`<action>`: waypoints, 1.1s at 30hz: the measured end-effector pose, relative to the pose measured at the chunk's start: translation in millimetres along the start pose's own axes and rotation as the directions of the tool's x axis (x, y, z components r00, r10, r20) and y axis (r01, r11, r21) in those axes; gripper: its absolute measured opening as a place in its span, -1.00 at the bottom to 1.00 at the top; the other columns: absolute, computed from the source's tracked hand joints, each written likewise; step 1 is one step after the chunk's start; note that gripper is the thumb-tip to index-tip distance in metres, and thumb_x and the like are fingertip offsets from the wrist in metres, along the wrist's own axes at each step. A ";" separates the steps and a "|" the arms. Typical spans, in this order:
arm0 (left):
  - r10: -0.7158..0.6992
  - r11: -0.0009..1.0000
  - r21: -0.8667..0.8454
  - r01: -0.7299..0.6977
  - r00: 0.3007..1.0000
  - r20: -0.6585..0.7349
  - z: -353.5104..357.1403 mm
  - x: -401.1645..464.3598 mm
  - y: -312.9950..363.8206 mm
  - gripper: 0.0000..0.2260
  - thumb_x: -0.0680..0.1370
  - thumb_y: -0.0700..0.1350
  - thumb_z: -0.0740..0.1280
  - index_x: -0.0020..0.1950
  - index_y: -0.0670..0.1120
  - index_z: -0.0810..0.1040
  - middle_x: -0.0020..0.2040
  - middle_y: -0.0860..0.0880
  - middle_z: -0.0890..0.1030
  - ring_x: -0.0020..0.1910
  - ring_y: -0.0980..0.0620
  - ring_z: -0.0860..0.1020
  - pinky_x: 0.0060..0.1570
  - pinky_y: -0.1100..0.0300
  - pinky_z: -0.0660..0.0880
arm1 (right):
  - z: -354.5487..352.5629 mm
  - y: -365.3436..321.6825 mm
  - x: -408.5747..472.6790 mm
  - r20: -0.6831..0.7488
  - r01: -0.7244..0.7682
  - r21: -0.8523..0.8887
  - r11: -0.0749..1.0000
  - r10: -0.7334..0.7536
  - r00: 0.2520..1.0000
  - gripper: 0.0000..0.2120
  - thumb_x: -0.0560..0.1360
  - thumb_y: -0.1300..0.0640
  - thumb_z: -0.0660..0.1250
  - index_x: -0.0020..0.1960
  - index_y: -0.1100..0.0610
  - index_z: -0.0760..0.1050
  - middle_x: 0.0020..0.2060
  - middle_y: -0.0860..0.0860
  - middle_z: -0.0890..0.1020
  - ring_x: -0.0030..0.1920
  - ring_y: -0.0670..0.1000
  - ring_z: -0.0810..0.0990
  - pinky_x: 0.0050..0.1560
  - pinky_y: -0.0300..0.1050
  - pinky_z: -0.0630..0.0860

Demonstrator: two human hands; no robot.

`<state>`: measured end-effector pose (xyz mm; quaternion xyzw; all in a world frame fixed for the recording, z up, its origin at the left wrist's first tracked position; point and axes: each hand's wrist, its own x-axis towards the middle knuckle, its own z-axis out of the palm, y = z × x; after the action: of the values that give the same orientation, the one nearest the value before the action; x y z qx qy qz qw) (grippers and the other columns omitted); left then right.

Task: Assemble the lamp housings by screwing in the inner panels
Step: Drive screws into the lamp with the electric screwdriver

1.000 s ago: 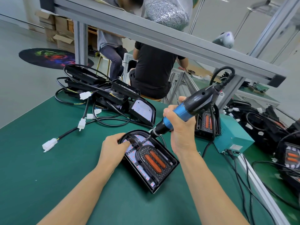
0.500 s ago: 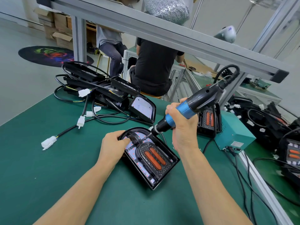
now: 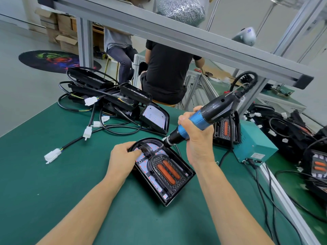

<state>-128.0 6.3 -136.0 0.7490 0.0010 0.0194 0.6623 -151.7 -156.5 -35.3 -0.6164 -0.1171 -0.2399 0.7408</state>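
The lamp housing [image 3: 163,171] lies flat on the green bench mat [image 3: 53,183], and I take everything off it. Its long axis runs from the rounded end, far and slightly left, down to the square end, near and to the right; the inner panel [image 3: 168,169] with its two orange strips sits along that same line in the square half. My left hand [image 3: 122,158] is at the housing's left rim by the rounded end, thumb hooked over the edge and fingertips bearing on the curved black rib inside, so it pins the work. My right hand [image 3: 198,138] sits just off the housing's far right shoulder, fingers wrapped round the blue grip of the electric screwdriver [image 3: 203,117]. The tool slants down and left from above the housing's right side, and its bit [image 3: 159,148] lands inside the rounded end, just right of the rib. Whether it is seated in a screw head I cannot tell; the tip is too small. The right hand is the nearer one to that point; the left is across the rib from it. I judge the drive wants the bit brought closer to upright over the hole, or it may skate onto the white board. Beyond the rounded end lie stacked housings [image 3: 109,96] with loose cables; right of the housing stands the teal power box [image 3: 254,144].
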 end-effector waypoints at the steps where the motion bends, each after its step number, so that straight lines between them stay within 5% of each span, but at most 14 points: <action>1: 0.002 1.000 -0.005 -0.002 1.000 0.000 -0.2 0.0 0.7 -0.81 0.42 -0.30 0.31 -0.16 -0.06 0.67 -0.19 -0.22 0.64 -0.30 0.02 0.46 -0.19 0.13 0.42 | -0.4 -0.2 0.0 -0.011 -0.005 0.010 1.000 0.005 1.000 -0.68 0.37 0.29 0.40 -0.24 -0.16 0.58 -0.36 -0.11 0.49 -0.25 -0.07 0.45 -0.08 -0.22 0.48; 6: 0.027 1.000 -0.009 -0.027 1.000 0.013 -1.8 -1.3 3.7 -0.72 0.44 -0.29 0.31 -0.17 0.09 0.68 -0.17 -0.18 0.66 -0.26 0.01 0.50 -0.09 0.04 0.51 | -6.1 -2.6 -0.2 -0.187 -0.008 0.086 0.996 0.024 0.982 -0.57 0.43 0.31 0.43 0.19 0.01 0.39 -0.27 0.01 0.52 -0.14 0.03 0.49 0.20 0.01 0.45; 9: 0.015 1.000 -0.009 -0.015 1.000 0.006 -2.3 -1.7 4.4 -0.70 0.45 -0.29 0.32 -0.18 0.12 0.68 -0.18 -0.11 0.68 -0.23 -0.02 0.56 0.00 -0.05 0.54 | -18.8 -11.2 1.6 -0.297 0.036 0.103 0.994 -0.003 0.955 -0.62 0.49 0.34 0.39 0.19 0.01 0.39 -0.27 -0.04 0.56 -0.13 0.03 0.51 0.21 0.04 0.43; 14: 0.004 0.997 0.083 0.000 0.999 -0.048 1.8 -0.9 3.0 -0.70 0.47 -0.26 0.31 -0.18 0.16 0.63 -0.20 0.12 0.68 -0.09 0.00 0.62 -0.07 0.12 0.51 | -59.3 -33.5 -3.5 -0.419 0.169 0.113 0.979 -0.107 0.902 -0.69 0.48 0.31 0.39 0.13 0.06 0.41 -0.28 -0.10 0.57 -0.26 -0.04 0.54 -0.05 -0.14 0.52; 21: 0.073 0.908 0.418 -0.005 0.987 -0.146 -2.6 -1.7 1.0 -0.72 0.51 -0.27 0.23 0.12 -0.05 0.61 -0.02 -0.12 0.63 0.04 -0.20 0.50 0.06 -0.05 0.46 | -113.0 -36.6 -39.7 -0.620 0.175 0.157 0.972 -0.040 0.783 -0.75 0.54 0.31 0.33 0.11 0.03 0.40 -0.22 -0.02 0.49 -0.30 -0.05 0.53 -0.09 -0.18 0.52; 24: 0.101 0.819 0.573 -0.026 0.990 -0.098 -4.7 -2.7 5.3 -0.79 0.45 -0.28 0.25 -0.03 -0.07 0.62 -0.04 -0.18 0.59 -0.01 -0.25 0.49 -0.01 -0.08 0.47 | -124.2 -31.8 -52.2 -0.627 0.123 0.128 0.984 -0.016 0.779 -0.74 0.53 0.32 0.33 0.08 0.02 0.41 -0.25 -0.01 0.50 -0.30 -0.04 0.53 -0.11 -0.19 0.52; 27: 0.075 0.790 0.613 0.031 0.986 -0.147 -5.9 -2.5 15.1 -0.70 0.43 -0.26 0.31 0.13 -0.06 0.62 0.19 -0.18 0.55 0.14 -0.24 0.46 0.16 -0.06 0.40 | -128.3 -33.2 -56.3 -0.599 0.094 0.070 0.993 -0.033 0.800 -0.73 0.52 0.35 0.33 0.06 0.02 0.42 -0.36 -0.07 0.53 -0.32 -0.04 0.53 -0.13 -0.15 0.49; 30: 0.281 0.797 0.586 -0.148 0.949 -0.142 4.3 -5.7 33.4 -0.70 0.44 -0.25 0.36 0.16 -0.09 0.61 0.19 -0.12 0.58 0.17 -0.19 0.46 0.19 -0.05 0.36 | -128.5 -35.4 -56.8 -0.580 0.103 0.049 0.994 -0.055 0.812 -0.73 0.52 0.36 0.33 0.07 0.03 0.41 -0.37 -0.10 0.56 -0.29 -0.02 0.52 -0.07 -0.10 0.46; 33: 0.470 0.707 0.540 -0.457 0.874 0.124 40.7 -7.8 63.5 -0.83 0.45 -0.10 0.32 -0.05 -0.03 0.68 -0.06 0.01 0.67 0.00 -0.04 0.54 0.08 0.06 0.43 | -124.6 -35.4 -56.4 -0.578 0.101 0.047 0.994 -0.055 0.814 -0.73 0.52 0.35 0.34 0.08 0.03 0.41 -0.37 -0.11 0.55 -0.29 -0.03 0.52 -0.08 -0.12 0.48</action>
<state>-136.1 -42.1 -78.2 0.8834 -0.1738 0.1926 0.3903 -233.0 -269.9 -58.0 -0.4816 0.0781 -0.4403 0.7537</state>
